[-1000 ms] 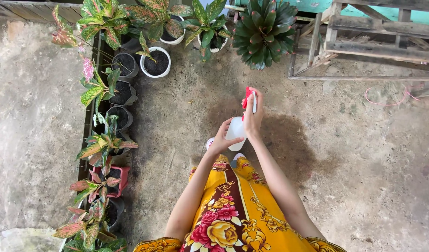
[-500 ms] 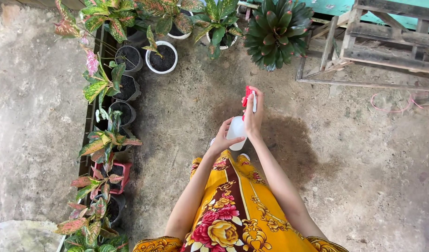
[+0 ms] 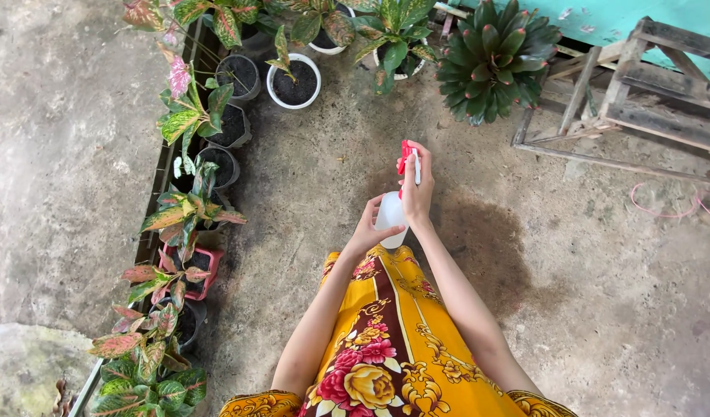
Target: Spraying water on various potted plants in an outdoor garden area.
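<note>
At frame centre, the right hand (image 3: 417, 193) grips the red trigger of a white spray bottle (image 3: 390, 216), hiding its neck; the left hand (image 3: 368, 230) cups the base. Potted plants (image 3: 186, 201) along the left edge are partly cut off. The concrete floor (image 3: 309, 177) shows a damp patch.

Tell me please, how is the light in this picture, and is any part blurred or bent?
Head view: soft, even daylight without glare; a dark patch lies on the concrete floor right of the hands; the spray bottle and potted plants look sharp; the wide lens bends the wooden frame near the edge.
</note>
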